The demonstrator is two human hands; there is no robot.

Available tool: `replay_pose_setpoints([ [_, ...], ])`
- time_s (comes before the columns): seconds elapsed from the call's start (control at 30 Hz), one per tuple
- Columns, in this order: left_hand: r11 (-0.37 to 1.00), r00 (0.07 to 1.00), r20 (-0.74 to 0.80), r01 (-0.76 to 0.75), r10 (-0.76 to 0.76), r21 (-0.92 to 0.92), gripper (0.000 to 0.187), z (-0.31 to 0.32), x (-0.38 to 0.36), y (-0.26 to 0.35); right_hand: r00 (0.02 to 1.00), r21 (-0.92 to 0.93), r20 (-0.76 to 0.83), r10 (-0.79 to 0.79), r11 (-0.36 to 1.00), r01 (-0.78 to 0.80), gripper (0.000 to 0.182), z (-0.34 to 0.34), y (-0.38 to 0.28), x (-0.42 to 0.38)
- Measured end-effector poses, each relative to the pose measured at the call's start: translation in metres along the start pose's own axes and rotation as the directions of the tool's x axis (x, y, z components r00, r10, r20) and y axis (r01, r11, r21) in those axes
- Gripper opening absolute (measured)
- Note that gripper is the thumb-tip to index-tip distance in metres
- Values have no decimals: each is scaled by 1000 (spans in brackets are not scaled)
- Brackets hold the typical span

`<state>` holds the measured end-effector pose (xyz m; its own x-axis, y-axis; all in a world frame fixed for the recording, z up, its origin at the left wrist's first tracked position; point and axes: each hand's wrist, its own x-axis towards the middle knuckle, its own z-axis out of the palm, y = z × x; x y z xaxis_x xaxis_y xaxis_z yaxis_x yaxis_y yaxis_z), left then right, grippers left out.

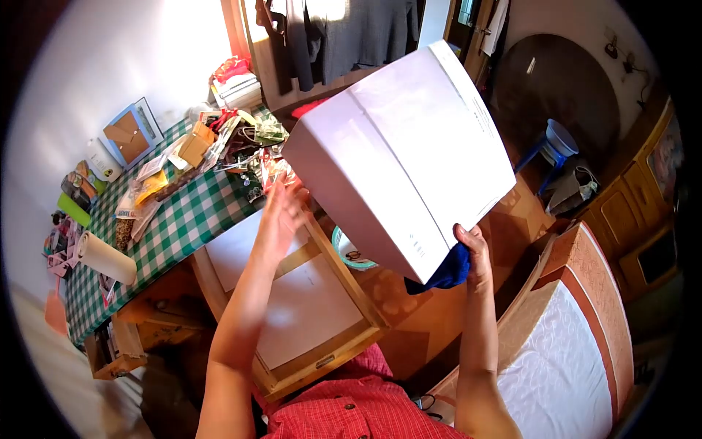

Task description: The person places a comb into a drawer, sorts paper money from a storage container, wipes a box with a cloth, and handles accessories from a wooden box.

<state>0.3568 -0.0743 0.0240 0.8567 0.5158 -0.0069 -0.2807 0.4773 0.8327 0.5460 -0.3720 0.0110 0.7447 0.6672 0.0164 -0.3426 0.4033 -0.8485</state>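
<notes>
A large white box [398,150] is held up, tilted, in front of me. My right hand [475,256] is closed at its lower right corner, with a dark blue cloth [447,271] bunched between the palm and the box. My left hand [281,219] is raised just left of the box, apart from it, fingers spread and slightly blurred. Below the hands is a wooden drawer [358,296], pulled out and lined with white sheets.
A table with a green checked cloth [194,219] carries a cluttered heap, a picture frame [133,135] and a paper roll [106,257]. A round basket [344,249] stands on the floor. The bed [559,351] is at right, a blue stool [545,150] beyond it.
</notes>
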Motion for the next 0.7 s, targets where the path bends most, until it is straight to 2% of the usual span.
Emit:
replay_pose_setpoints([
  [0.03, 968, 983, -38, -169, 178, 186, 76, 6, 1, 14, 1000, -48, 21, 16, 999, -15, 40, -4, -6, -1],
  [0.07, 875, 935, -44, -314, 353, 369, 75, 9, 4, 23, 999, -97, 41, 35, 995, -31, 40, -5, -11, -3],
  [0.1, 885, 928, -95, -309, 361, 349, 70, 0, 10, 32, 999, -133, 51, 16, 991, -9, 44, 8, -21, -8],
  [0.13, 855, 916, -58, -346, 397, 385, 68, -1, 11, 44, 997, -157, 74, 12, 988, 0, 43, 8, -24, -9],
  [0.2, 564, 848, 127, -447, 515, 694, 71, 8, -4, 68, 989, -312, 147, 18, 950, 29, 39, 10, -37, -9],
  [0.23, 580, 855, 237, -493, 461, 648, 64, 11, -11, 78, 988, -343, 153, 2, 938, 51, 28, 14, -37, -8],
  [0.27, 580, 857, 231, -488, 461, 652, 64, 18, -20, 82, 988, -342, 156, 9, 939, 46, 28, 18, -41, -8],
  [0.33, 690, 975, 71, -200, 211, 696, 42, 31, -38, 79, 965, -500, 184, 188, 863, -72, 19, 25, -49, -9],
  [0.37, 580, 972, 192, -235, 135, 780, 31, 1, -24, 73, 971, -485, 171, 165, 872, -63, 15, 31, -46, -9],
  [0.4, 581, 972, 189, -233, 137, 780, 31, 1, -29, 64, 970, -485, 174, 168, 872, -64, 15, 34, -44, -9],
  [0.47, 756, 946, 7, -263, 323, 599, 32, 8, -48, 41, 971, -526, 152, 183, 847, -78, 15, 39, -41, -7],
  [0.5, 777, 942, -44, -247, 332, 579, 32, 7, -56, 39, 985, -554, 171, 27, 829, 74, 17, 38, -31, -4],
  [0.53, 780, 943, -54, -240, 330, 578, 32, 8, -64, 36, 991, -453, 131, 4, 890, 56, 31, 33, -25, -2],
  [0.6, 840, 891, -293, -156, 347, 520, 33, 12, -80, 33, 996, -269, 78, -39, 961, 59, 46, 26, -23, -1],
  [0.63, 841, 887, -305, -148, 345, 521, 33, 6, -88, 31, 998, -320, 12, -66, 945, 66, 52, 25, -25, -1],
  [0.7, 829, 856, -330, -183, 399, 528, 36, -4, -102, 25, 973, -376, -154, -173, 921, 104, 50, 31, -27, -6],
])
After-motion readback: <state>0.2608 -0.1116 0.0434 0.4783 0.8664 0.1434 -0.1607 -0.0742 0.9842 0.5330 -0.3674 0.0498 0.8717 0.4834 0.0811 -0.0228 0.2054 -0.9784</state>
